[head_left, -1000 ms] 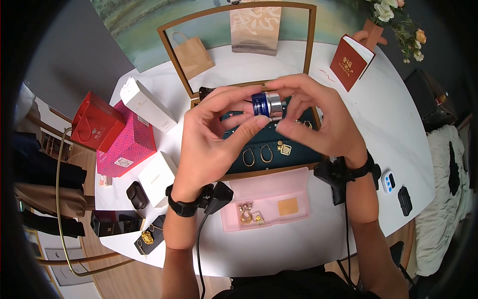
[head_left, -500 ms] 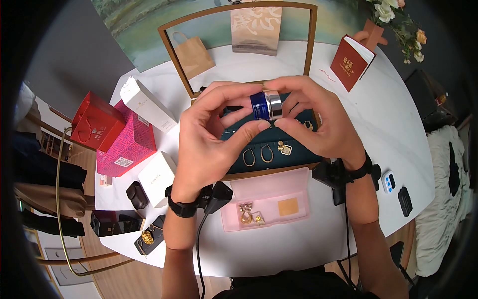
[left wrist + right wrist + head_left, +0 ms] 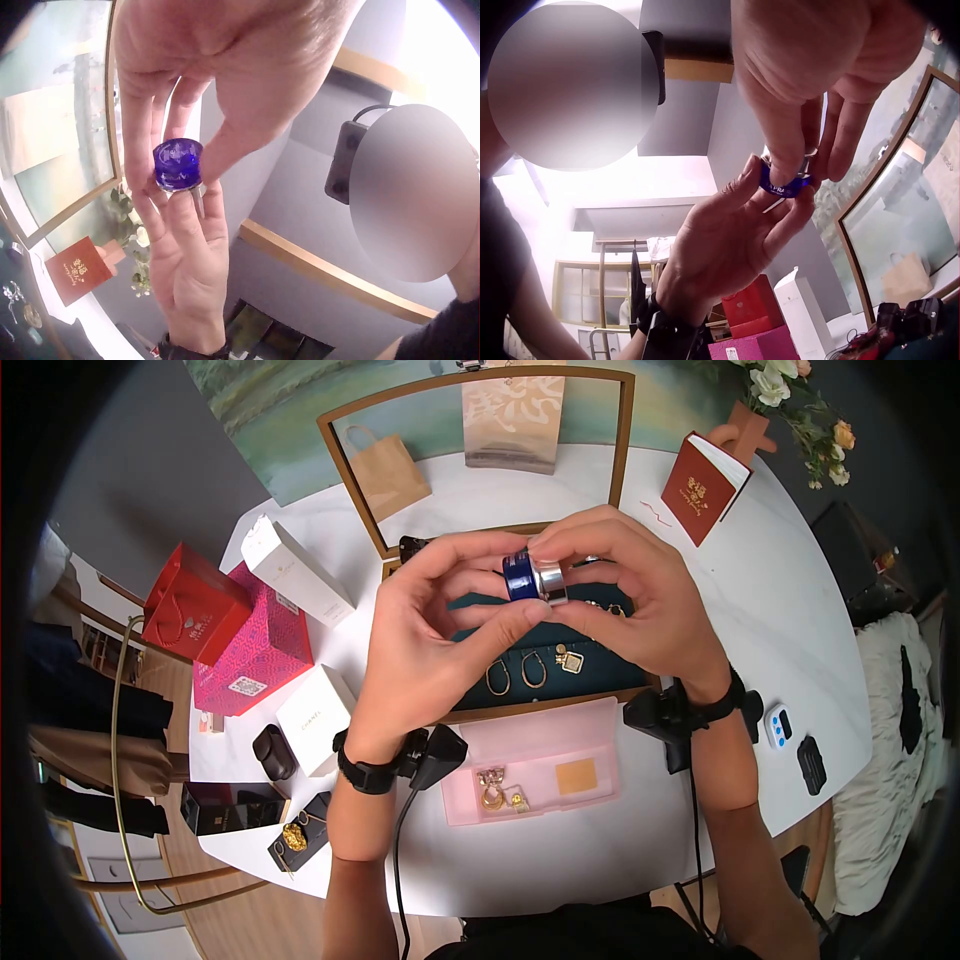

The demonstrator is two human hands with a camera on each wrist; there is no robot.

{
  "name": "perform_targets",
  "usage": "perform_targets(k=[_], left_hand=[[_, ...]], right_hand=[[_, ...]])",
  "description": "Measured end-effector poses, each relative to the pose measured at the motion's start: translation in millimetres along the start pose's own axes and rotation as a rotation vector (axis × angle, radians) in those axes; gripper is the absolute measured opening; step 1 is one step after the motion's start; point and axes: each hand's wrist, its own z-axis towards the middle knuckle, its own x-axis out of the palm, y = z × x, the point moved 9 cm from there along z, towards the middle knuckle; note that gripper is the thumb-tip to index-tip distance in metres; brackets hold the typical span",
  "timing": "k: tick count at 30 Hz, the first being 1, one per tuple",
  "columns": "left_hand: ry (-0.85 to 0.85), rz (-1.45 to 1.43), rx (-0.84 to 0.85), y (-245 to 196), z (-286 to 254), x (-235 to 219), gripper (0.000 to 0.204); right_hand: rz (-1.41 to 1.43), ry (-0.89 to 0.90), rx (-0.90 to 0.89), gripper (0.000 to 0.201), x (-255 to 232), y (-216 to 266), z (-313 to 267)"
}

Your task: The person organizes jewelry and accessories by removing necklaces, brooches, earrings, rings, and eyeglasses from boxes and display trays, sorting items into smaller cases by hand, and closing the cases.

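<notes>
A small blue glass cosmetic jar (image 3: 519,578) with a silver lid (image 3: 551,582) is held up over the jewelry box. My left hand (image 3: 420,635) pinches its blue body between thumb and fingers; the left wrist view shows the jar's blue base (image 3: 178,166) facing the camera. From the other side, my right hand (image 3: 655,595) grips the lid, thumb below and fingers above. In the right wrist view, white lettering shows on the jar (image 3: 786,184) beside the right thumb. Below the hands, the box's dark green lining (image 3: 615,672) carries hoop earrings (image 3: 533,670) and a square gold-rimmed pendant (image 3: 571,659).
The box's glass lid frame (image 3: 622,450) stands raised behind. In front lies a pink case (image 3: 545,792) with gold jewelry. At left are a red gift bag (image 3: 195,605), a tall white box (image 3: 300,575) and a black case (image 3: 272,751). A red book (image 3: 697,490) stands at back right.
My right hand has closed in leftward on the lid, its fingertips now meeting the left ones above the jar. The jar has turned and tilted slightly. My left hand keeps its pinch.
</notes>
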Motion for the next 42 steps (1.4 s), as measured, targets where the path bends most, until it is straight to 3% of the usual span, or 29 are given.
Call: perform_targets(k=[4,13,20,23,28,34,40,42], left_hand=[[0.000,0.067,0.060,-4,-2,0,0.044],[0.019,0.167,0.158,-11,-6,3,0.042],[-0.013,0.152,0.136,-11,-7,3,0.033],[0.009,0.121,0.098,-4,-7,3,0.029],[-0.012,-0.047,-0.189,19,-9,4,0.023],[0.048,-0.052,-0.233,27,-9,2,0.022],[0.098,-0.028,-0.072,23,-4,2,0.018],[0.131,-0.116,-0.064,21,-3,4,0.018]], right_hand=[[0.023,-0.052,0.045,0.044,-2,-2,-1],[-0.024,0.019,0.072,0.043,0,-3,-3],[-0.052,-0.007,0.036,0.041,-2,2,-3],[-0.106,-0.008,0.043,0.038,0,2,-4],[-0.158,0.048,0.050,0.038,6,-2,-3],[-0.098,0.029,0.087,0.038,7,1,-4],[-0.113,0.051,0.088,0.035,6,2,-4],[-0.231,0.064,0.015,0.030,5,5,-2]])
